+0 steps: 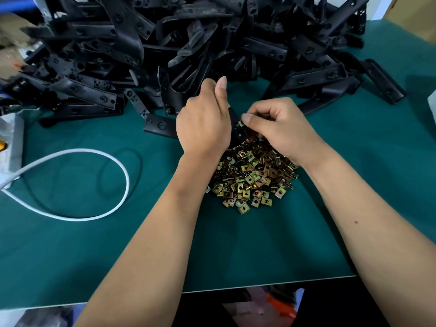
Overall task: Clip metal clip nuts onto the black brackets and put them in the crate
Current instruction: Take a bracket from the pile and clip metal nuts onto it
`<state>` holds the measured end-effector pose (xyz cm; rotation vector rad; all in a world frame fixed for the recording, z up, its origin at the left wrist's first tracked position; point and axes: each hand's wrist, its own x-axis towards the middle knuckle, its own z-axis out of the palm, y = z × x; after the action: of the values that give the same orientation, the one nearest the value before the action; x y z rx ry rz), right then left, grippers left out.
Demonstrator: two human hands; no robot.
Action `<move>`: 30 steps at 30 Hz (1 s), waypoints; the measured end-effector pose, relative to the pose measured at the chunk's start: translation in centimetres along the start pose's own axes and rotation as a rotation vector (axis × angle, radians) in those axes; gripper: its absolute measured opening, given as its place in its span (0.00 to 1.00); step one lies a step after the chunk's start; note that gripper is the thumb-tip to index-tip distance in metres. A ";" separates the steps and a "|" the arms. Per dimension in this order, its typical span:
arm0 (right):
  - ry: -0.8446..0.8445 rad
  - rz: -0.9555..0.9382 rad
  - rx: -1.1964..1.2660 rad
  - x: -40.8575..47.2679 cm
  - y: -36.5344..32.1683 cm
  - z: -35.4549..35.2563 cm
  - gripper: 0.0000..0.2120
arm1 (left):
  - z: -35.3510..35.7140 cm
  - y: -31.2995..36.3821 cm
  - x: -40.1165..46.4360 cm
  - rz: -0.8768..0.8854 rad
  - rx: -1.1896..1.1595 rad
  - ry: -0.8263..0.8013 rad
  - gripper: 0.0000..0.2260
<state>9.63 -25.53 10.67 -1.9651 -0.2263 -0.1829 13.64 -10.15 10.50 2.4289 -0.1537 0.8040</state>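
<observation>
Heaping the black brackets point(188, 43) along the counter's point(70, 244) far edge keeps the next one within reach. No crate shows; the loose pile of clip nuts point(250, 175) sits mid-counter under my wrists. My left hand point(203, 123) grips one bracket point(238, 131) upright, steadying it while my right hand point(276, 128) pinches a clip nut point(241, 124) onto its edge.

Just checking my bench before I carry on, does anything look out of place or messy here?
Nothing looks damaged. A white cable loops loose across the green mat left of the clip nut pile, where it could snag. The crate is not in view.
</observation>
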 end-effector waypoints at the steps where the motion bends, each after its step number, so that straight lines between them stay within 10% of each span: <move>1: -0.003 -0.005 0.001 0.0 -0.1 0.1 0.12 | 0.0 0.1 0.0 -0.013 0.003 0.003 0.22; 30: 0.198 -0.169 -0.272 -0.4 -0.5 1.6 0.06 | -0.5 -0.5 0.5 -0.066 -0.135 0.037 0.20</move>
<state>9.16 -23.85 10.36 -2.1791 -0.2474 -0.5401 13.99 -9.42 10.88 2.2791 -0.1092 0.7829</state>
